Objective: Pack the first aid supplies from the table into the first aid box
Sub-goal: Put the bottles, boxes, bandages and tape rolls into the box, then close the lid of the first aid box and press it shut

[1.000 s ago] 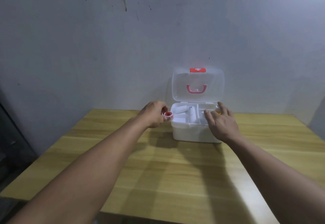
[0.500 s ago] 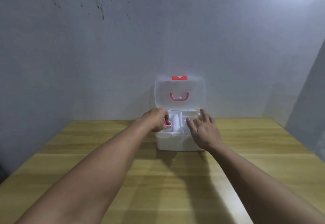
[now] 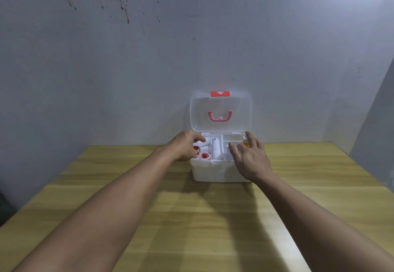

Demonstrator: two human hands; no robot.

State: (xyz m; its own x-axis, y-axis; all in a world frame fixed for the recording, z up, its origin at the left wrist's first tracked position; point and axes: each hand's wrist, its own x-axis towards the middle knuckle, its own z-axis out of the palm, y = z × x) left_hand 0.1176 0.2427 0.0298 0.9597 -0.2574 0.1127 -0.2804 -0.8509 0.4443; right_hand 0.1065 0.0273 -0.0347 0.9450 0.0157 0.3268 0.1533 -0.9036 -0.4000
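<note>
A white first aid box stands at the table's far edge with its clear lid raised against the wall. My left hand reaches over the box's left compartment, fingers curled around a tape roll with a red core. A second red-core tape roll lies just in front of it in the same compartment. White bandage rolls fill the middle compartment. My right hand hovers over the box's right side with fingers spread, next to a small yellow bottle in the right compartment.
The wooden table stretches toward me with both forearms across it. A grey wall rises directly behind the box. The table's left edge drops to a dark floor.
My left hand has carried the tape roll from outside the box's left rim down into the left compartment. My right hand stays spread over the right side. The camera has shifted.
</note>
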